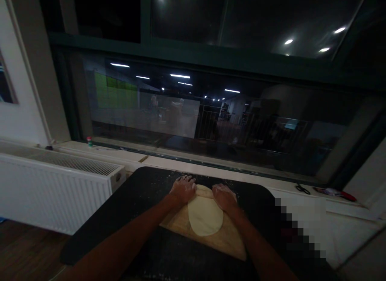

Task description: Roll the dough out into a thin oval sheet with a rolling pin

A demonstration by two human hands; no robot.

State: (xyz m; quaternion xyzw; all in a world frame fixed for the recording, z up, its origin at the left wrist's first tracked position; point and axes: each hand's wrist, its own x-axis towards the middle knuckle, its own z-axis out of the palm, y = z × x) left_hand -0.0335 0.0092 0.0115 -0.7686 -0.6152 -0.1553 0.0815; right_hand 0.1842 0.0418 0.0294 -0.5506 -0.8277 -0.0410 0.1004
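Observation:
A pale, flattened oval of dough [205,216] lies on a wooden board [232,237]. Across its far end runs a rolling pin [204,193], showing only in the gap between my hands. My left hand [183,188] is closed over the pin's left end, with flour on the fingers. On the right end rests my right hand [224,195], also closed and floury. Both hands hide the ends of the pin and part of the board's far edge.
The board sits on a dark table [120,216] dusted with flour. A white radiator [57,188] stands to the left. Behind the table, the windowsill [193,165] holds a small red-and-green container [89,141] and black scissors [302,189].

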